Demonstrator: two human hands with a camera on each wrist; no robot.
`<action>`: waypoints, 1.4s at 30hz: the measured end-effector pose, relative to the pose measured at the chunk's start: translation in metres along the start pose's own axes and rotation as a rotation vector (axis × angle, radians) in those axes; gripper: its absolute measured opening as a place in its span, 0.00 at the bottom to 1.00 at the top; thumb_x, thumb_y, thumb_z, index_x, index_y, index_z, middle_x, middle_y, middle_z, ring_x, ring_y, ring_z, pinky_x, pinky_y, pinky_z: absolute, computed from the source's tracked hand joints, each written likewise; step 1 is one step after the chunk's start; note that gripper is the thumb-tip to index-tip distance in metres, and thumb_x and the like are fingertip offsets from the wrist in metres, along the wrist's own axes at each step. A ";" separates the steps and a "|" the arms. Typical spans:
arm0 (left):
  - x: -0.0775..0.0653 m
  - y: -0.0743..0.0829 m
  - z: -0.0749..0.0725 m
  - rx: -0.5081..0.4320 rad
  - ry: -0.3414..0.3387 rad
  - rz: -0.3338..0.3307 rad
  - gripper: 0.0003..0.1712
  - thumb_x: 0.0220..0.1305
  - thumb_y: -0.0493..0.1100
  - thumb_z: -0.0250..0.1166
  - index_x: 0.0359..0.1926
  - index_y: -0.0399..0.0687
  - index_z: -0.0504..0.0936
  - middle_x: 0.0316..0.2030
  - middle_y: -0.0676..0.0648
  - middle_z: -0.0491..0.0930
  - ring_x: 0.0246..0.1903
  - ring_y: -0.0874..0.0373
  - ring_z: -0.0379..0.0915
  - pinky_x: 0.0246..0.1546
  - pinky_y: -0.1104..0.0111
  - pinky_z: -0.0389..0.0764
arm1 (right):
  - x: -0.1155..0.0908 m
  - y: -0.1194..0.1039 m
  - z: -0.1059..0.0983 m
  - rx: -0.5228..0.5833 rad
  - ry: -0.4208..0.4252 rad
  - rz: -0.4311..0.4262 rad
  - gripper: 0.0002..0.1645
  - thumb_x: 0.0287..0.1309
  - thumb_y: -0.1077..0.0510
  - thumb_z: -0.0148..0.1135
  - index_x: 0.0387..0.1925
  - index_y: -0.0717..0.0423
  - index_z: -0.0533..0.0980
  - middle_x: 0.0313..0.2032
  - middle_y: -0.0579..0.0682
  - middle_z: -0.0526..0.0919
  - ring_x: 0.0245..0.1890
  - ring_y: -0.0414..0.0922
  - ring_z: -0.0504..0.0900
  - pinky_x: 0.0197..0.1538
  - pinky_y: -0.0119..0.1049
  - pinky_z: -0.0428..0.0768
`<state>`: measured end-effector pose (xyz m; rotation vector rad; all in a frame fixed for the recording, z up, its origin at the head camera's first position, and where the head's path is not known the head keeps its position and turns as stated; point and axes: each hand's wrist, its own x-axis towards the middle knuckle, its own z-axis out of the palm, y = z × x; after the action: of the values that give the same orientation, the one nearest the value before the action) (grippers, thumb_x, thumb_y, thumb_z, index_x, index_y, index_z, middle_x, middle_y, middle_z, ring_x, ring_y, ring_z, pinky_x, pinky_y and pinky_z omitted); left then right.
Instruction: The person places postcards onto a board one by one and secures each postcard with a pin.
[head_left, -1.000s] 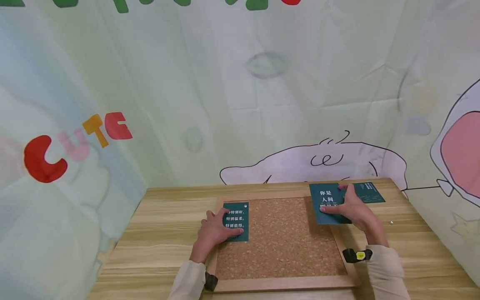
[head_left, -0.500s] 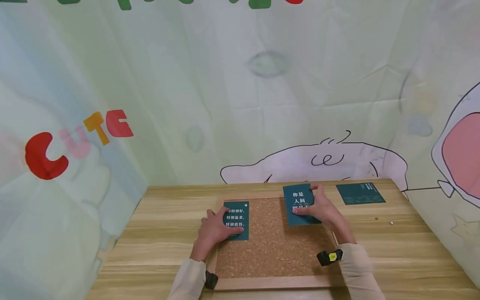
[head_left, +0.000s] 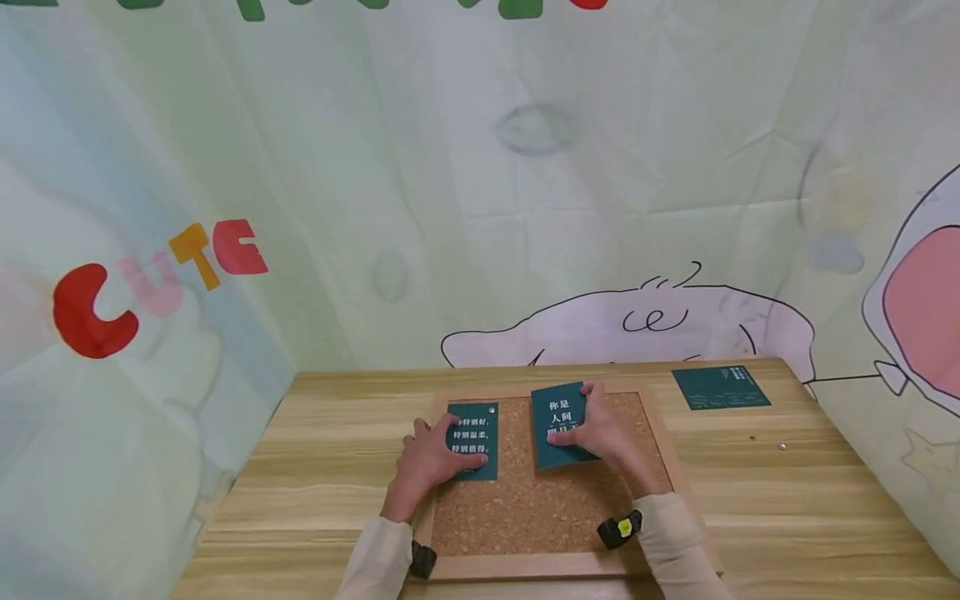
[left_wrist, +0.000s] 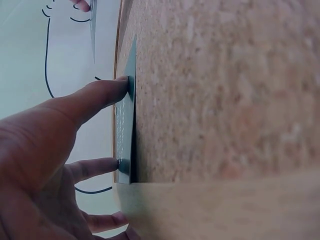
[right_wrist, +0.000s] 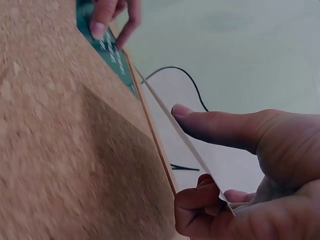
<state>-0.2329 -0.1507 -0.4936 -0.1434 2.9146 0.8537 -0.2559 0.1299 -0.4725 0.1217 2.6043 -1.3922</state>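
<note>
A dark green card (head_left: 474,432) with white print lies on the upper left of a wood-framed corkboard (head_left: 525,517). My left hand (head_left: 426,458) presses it with thumb and forefinger, both fairly straight, as the left wrist view shows. A small shiny dot, perhaps a tack, sits at the card's upper right corner. To the right, my right hand (head_left: 607,433) grips a second green card (head_left: 551,457) by its right side, thumb in front and curled fingers behind. Seen from the right wrist, this card (right_wrist: 172,120) is tilted and held off the cork, casting a shadow there.
Another green card (head_left: 722,388) lies on the wooden table (head_left: 817,500) at the back right. Nearer are a tiny shiny piece (head_left: 782,447) and a dark speck (head_left: 753,437). A printed curtain (head_left: 375,167) hangs behind the table.
My right hand has carried the second card leftward, from the board's right edge to beside the first card, uncovering the card on the table. The left hand has stayed in place.
</note>
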 end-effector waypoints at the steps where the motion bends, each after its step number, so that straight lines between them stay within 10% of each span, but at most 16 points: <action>1: 0.000 0.000 0.000 0.001 0.002 0.001 0.55 0.47 0.67 0.81 0.72 0.51 0.71 0.56 0.32 0.66 0.50 0.35 0.66 0.47 0.39 0.75 | 0.000 -0.001 0.003 0.007 -0.002 0.002 0.60 0.49 0.55 0.85 0.72 0.55 0.51 0.65 0.73 0.67 0.58 0.67 0.72 0.62 0.67 0.71; 42: 0.002 0.000 0.004 -0.003 0.016 -0.016 0.57 0.46 0.67 0.82 0.73 0.49 0.71 0.58 0.31 0.65 0.54 0.32 0.65 0.50 0.36 0.75 | -0.002 -0.005 0.034 -0.255 -0.035 -0.071 0.54 0.50 0.54 0.84 0.69 0.70 0.62 0.52 0.64 0.78 0.49 0.55 0.79 0.57 0.57 0.79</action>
<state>-0.2346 -0.1491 -0.4972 -0.1744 2.9226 0.8583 -0.2502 0.0986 -0.4866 -0.0307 2.7523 -1.0585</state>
